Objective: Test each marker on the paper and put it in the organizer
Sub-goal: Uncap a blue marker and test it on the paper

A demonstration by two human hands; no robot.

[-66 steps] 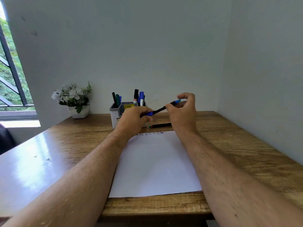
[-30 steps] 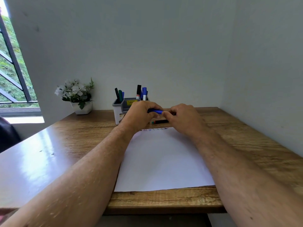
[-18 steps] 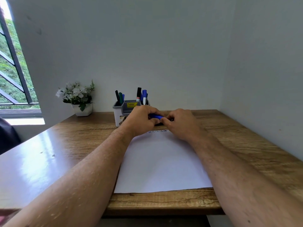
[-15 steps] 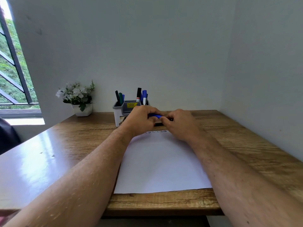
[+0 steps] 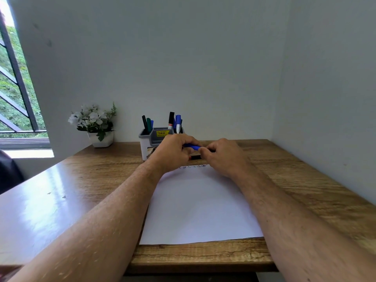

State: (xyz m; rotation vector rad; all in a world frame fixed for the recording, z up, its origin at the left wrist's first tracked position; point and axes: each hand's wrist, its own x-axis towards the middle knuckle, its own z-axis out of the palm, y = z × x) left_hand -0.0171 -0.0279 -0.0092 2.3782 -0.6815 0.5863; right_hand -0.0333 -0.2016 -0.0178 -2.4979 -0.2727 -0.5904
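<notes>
Two bare forearms reach in from the bottom corners of the frame and meet just above the centre, over the far end of a brown wood-grain bench (image 5: 305,180). The left hand (image 5: 173,152) has its fingers curled round the blue-capped end of a slim marker (image 5: 192,147), its grip clamped on it. The right hand (image 5: 221,154) meets the other end of the same marker, fingers curled and pinching it; the marker's body is mostly hidden between the two hands.

Directly below the hands, a second dark marker with a red end (image 5: 195,157) lies flat on the bench, only partly visible.

A large white sheet of paper (image 5: 199,206) lies in the middle of the frame between the forearms. Along its far edge runs a row of small ink scribbles (image 5: 194,166), just beneath the hands.

Behind the left hand, against the pale wall, stands a grey and white plastic desk organizer (image 5: 151,139) with a yellow price sticker. Black, green and blue markers stand upright in its compartments.

Left of the organizer sits a small white pot of white flowers (image 5: 94,125). A barred window (image 5: 14,88) with green foliage outside fills the left edge.
</notes>
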